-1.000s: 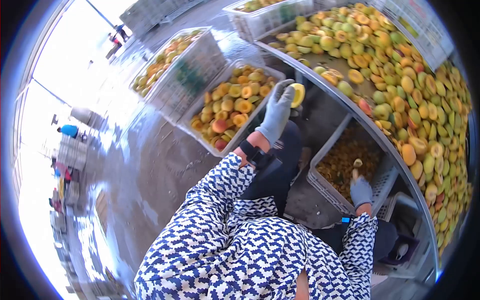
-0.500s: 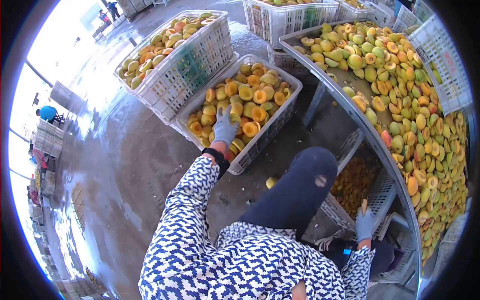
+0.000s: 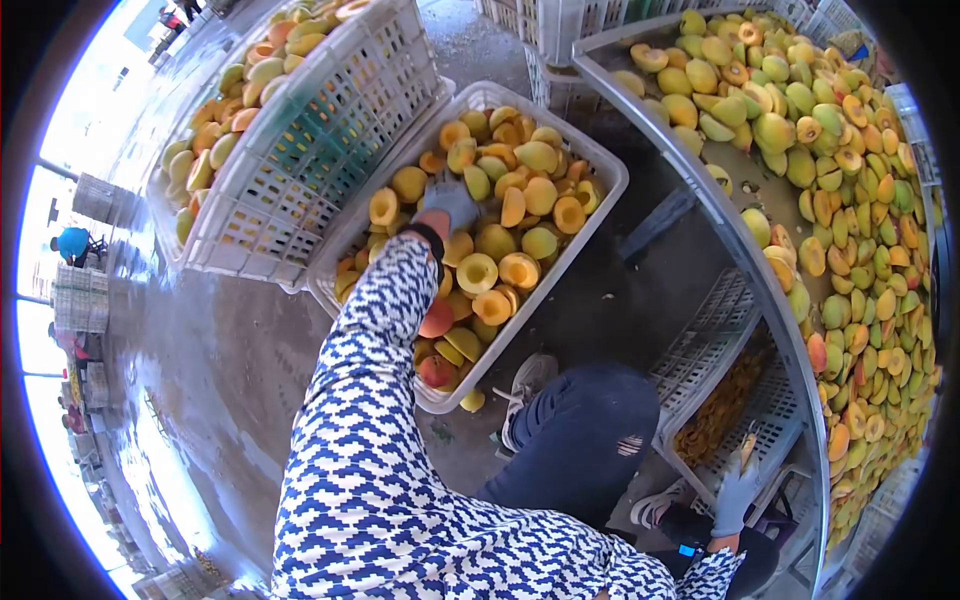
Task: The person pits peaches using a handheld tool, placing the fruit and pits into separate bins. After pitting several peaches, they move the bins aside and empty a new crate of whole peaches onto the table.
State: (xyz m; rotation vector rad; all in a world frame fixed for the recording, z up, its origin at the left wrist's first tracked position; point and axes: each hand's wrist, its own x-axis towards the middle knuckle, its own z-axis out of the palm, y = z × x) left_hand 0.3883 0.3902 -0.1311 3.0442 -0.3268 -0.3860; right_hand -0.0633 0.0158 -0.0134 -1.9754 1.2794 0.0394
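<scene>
My left hand (image 3: 450, 200), in a grey glove, reaches down among yellow peach halves (image 3: 477, 273) in a low white crate (image 3: 545, 315). Its fingertips are sunk between the fruit, so I cannot see whether they grip a piece. Several halves lie cut side up with hollow centres. Low at the right, beside my leg, my gloved right hand (image 3: 737, 492) is closed around a slim tool (image 3: 748, 448) with a pale wood-coloured part pointing up. What kind of tool it is does not show clearly.
A taller crate (image 3: 290, 190) heaped with peaches stands against the low crate's left side. To my right, a metal-edged table (image 3: 735, 245) is piled with peach halves. Under it sits a crate (image 3: 715, 330) with brownish bits. Wet floor (image 3: 230, 350) stretches left, with people farther off.
My view has shifted closer to the crates. My left hand has pushed farther into the low crate and its fingers have sunk among the peach halves. My right hand still holds the tool.
</scene>
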